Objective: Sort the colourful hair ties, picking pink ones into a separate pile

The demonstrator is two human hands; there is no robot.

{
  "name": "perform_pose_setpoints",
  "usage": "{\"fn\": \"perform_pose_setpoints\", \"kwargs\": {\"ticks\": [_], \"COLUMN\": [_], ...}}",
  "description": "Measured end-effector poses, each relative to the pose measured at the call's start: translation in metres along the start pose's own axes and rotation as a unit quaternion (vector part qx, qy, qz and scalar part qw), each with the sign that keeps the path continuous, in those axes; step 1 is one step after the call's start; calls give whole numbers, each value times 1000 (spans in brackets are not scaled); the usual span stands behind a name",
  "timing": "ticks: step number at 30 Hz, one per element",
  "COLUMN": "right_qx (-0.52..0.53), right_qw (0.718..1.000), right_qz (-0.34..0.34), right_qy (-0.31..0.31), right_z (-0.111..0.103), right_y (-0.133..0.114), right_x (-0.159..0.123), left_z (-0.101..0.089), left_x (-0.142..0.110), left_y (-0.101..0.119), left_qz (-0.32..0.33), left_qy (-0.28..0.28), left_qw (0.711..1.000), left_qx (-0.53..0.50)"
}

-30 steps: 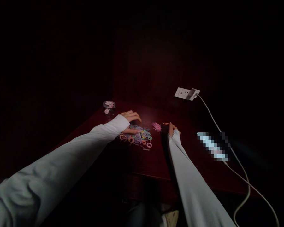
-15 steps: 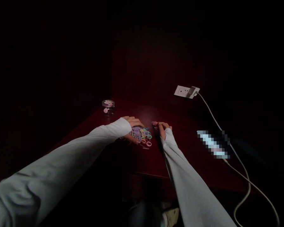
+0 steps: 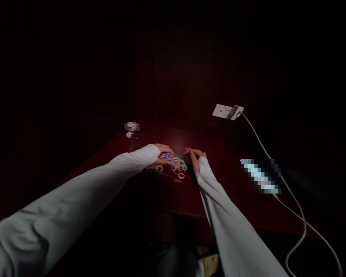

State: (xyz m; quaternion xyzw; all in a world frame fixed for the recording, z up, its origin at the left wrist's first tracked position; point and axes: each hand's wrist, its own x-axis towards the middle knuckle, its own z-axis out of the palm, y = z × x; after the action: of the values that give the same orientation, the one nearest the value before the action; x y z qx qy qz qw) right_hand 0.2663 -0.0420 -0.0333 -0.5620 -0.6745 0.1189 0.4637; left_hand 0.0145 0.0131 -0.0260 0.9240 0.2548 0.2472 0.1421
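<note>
A heap of small colourful hair ties (image 3: 180, 164), mostly purple with some green, yellow and pink, lies on the dark red table (image 3: 173, 196). My left hand (image 3: 163, 154) curls over the heap's left side, with purple ties between its thumb and fingers. To the right of the heap, my right hand (image 3: 196, 157) pinches a small bunch of pink hair ties (image 3: 188, 150), partly hidden by the fingers. A pink hair tie (image 3: 181, 176) and a thin pale loop (image 3: 177, 181) lie at the heap's near edge.
A clear round jar (image 3: 132, 130) with pink pieces stands at the back left. A wall socket (image 3: 222, 111) holds a white charger, whose cable (image 3: 255, 134) hangs down the right. A pixelated, lit device (image 3: 259, 177) lies on the table's right side.
My right hand has moved left to the pink bunch and closed on it. My left hand has swept over the colourful heap and drawn its thumb and fingers closer together.
</note>
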Motion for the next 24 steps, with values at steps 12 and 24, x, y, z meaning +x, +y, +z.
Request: {"fn": "perform_pose_setpoints", "kwargs": {"ticks": [12, 24], "right_qx": [3, -1], "right_qw": [999, 999], "right_qz": [-17, -14], "right_qy": [-27, -48], "right_z": [2, 2], "right_y": [3, -5], "right_x": [-2, -4], "left_z": [-9, -11], "left_x": [-2, -5], "left_y": [4, 2], "left_qz": [-73, -73], "left_qy": [85, 93], "left_qw": [993, 993], "left_qx": [-48, -1]}}
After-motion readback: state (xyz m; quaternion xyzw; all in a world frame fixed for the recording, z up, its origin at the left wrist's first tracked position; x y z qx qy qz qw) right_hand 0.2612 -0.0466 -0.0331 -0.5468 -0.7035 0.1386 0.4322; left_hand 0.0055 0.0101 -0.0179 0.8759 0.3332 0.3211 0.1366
